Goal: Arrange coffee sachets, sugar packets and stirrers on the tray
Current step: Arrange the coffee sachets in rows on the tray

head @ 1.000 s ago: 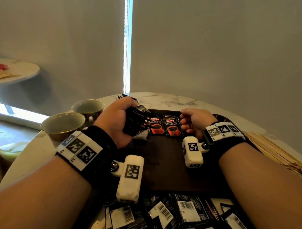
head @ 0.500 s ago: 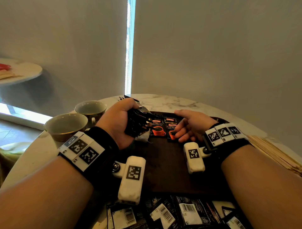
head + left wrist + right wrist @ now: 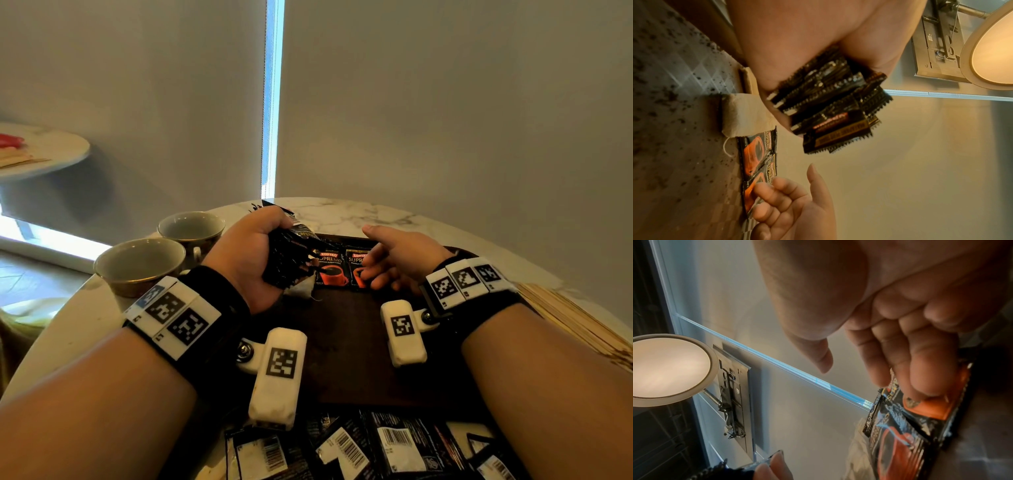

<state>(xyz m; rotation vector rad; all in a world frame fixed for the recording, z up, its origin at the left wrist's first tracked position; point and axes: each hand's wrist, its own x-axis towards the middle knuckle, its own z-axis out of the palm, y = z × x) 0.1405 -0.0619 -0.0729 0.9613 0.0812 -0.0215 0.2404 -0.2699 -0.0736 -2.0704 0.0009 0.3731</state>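
— Sachets so far? Two coffee sachets (image 3: 330, 270) lie side by side at the tray's (image 3: 346, 342) far edge, a tea bag (image 3: 301, 290) just left of them.
— Hands?
— Left hand (image 3: 246, 260) grips a stack of sachets (image 3: 291, 260); right hand (image 3: 397, 260), fingers (image 3: 774, 191) loosely spread, touches the second sachet.
— Left to do?
— Most: loose sachets (image 3: 359, 448) at the counter's near edge, stirrers (image 3: 579, 322) at its right edge; I see no sugar.

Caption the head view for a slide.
Left hand grips a sachet stack; right hand touches a sachet on the tray.
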